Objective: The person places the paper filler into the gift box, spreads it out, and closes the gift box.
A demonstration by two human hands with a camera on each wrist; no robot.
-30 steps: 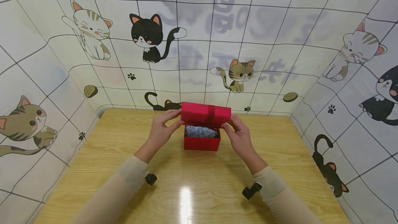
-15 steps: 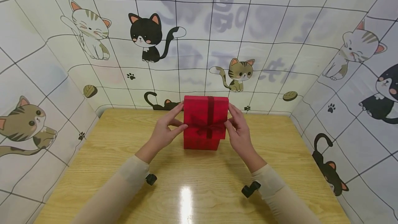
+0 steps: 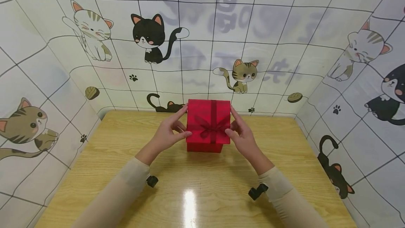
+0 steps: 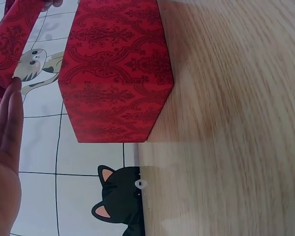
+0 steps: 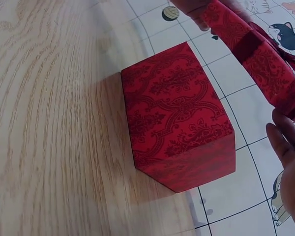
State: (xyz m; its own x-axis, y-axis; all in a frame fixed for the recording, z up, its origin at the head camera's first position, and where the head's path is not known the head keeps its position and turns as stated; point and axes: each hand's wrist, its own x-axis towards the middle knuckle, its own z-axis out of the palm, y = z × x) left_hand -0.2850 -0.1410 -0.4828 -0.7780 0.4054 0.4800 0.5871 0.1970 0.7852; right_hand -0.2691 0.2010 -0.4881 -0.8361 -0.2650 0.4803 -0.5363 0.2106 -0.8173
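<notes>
A red gift box lid (image 3: 200,110) with a dark red ribbon and bow is held level between both hands, over the red patterned box (image 3: 204,147). Both wrist views show a gap between the lid (image 5: 258,59) and the box (image 4: 115,69), which stands on the table. My left hand (image 3: 166,134) grips the lid's left side, thumb near the front corner and fingers toward the back. The lid's right side is gripped likewise by my right hand (image 3: 245,138). From the head view the lid hides the inside of the box.
The wooden table (image 3: 126,192) carries the box near its back edge. Close behind rises a white gridded wall covering (image 3: 196,55) with cartoon cats, which also runs along both sides. A small black device (image 3: 257,191) sits at the right wrist, another (image 3: 152,181) at the left.
The lid has turned from tilted, with its side facing me, to level with its bow upward. It now covers the grey-blue filling seen in the box earlier. Both hands keep hold of it.
</notes>
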